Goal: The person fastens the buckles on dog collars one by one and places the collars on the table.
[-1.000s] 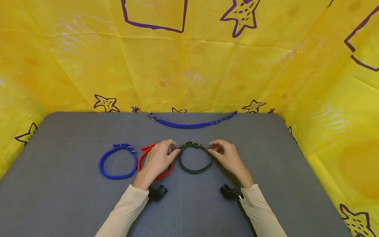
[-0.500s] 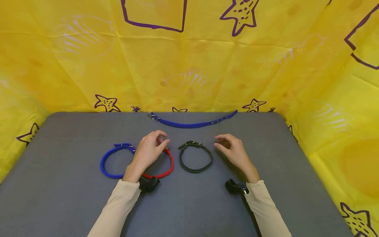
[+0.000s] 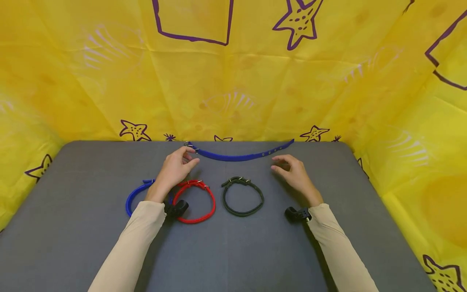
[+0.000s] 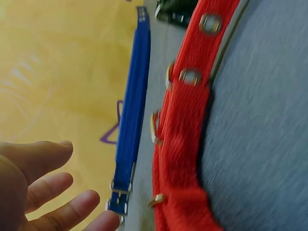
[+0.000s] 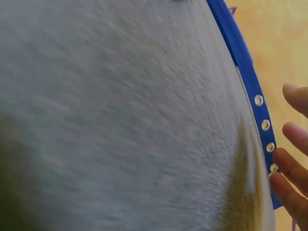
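A blue collar (image 3: 233,157) lies stretched out along the table's far edge, buckle at the left, eyelets at the right. My left hand (image 3: 174,168) is by its buckle end, fingers spread and holding nothing; in the left wrist view the fingers (image 4: 79,204) overlap the metal buckle (image 4: 119,197). Near the eyelet end is my right hand (image 3: 296,175), fingers loosely bent with nothing between them. In the right wrist view its fingertips (image 5: 284,161) come right up to the eyelets of the strap.
Three fastened collars form rings nearer the front: a dark green one (image 3: 242,213) in the middle, a red one (image 3: 197,220) to its left, and a blue one (image 3: 130,198) partly hidden under my left forearm. A yellow patterned cloth (image 3: 226,81) rises behind the grey table (image 3: 233,259).
Both hands have left the sides of the dark green collar and moved forward and outward, toward the two ends of the straight blue collar. The collars stay put.
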### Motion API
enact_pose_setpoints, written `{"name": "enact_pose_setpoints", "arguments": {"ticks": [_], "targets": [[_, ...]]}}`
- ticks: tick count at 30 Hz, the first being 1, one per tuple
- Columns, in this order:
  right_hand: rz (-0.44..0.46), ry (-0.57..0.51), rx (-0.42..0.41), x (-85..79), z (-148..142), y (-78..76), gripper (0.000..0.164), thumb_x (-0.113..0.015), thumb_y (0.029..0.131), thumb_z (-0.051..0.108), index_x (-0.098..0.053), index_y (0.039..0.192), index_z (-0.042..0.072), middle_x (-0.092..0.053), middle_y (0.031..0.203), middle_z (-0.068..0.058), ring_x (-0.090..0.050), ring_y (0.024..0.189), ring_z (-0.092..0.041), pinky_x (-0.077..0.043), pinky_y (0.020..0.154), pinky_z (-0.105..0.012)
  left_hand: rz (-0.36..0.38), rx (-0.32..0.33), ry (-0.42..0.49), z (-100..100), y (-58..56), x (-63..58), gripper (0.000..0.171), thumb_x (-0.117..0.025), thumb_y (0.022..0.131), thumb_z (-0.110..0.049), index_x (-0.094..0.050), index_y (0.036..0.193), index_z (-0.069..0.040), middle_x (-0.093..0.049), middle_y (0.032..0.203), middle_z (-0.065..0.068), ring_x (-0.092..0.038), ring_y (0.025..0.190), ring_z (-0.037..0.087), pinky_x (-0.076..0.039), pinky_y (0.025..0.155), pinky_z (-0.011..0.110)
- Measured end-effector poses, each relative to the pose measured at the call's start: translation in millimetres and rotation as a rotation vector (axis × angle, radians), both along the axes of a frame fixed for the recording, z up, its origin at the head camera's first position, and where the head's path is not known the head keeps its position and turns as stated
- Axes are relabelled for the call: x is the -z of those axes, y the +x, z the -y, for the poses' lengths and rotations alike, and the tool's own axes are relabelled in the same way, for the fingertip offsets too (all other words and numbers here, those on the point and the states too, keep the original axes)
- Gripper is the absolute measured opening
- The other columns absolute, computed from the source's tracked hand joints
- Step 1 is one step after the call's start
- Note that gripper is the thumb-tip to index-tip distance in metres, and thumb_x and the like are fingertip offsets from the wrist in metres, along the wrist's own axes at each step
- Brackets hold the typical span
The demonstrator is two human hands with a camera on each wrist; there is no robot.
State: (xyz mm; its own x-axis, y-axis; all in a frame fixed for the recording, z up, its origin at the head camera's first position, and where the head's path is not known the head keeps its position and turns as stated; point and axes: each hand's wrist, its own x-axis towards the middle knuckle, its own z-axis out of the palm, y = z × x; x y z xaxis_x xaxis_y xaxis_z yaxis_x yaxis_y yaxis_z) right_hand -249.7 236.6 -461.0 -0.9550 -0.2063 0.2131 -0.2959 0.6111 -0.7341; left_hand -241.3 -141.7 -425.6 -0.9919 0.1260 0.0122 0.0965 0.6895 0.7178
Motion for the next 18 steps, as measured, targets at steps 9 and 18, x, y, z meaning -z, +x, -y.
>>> {"name": "enact_pose_setpoints", "arguments": {"ticks": [9,18], "targets": [[0.009,0.028,0.007,-2.8,-6.9,-27.1,0.035,-0.073,0.09,0.009,-0.064,0.122,-0.003,-0.061,0.123,-0.024,-0.061,0.114,-0.041,-0.052,0.096,-0.052,0.025,-0.003,-0.005,13.0,-27.6,-0.6,0.046,-0.06,0.099,-0.024,-0.051,0.139,-0.005,-0.063,0.12,0.025,-0.06,0.116,0.04,-0.047,0.097,0.055],[0.002,0.078,0.015,-0.7,-13.9,-44.2,0.034,-0.074,0.089,0.008,-0.066,0.121,-0.002,-0.061,0.125,-0.023,-0.057,0.118,-0.04,-0.048,0.1,-0.052,0.065,0.011,-0.001,17.5,-45.4,0.2,0.048,-0.062,0.099,-0.022,-0.05,0.143,-0.009,-0.062,0.123,0.027,-0.059,0.116,0.04,-0.047,0.097,0.054]]}}
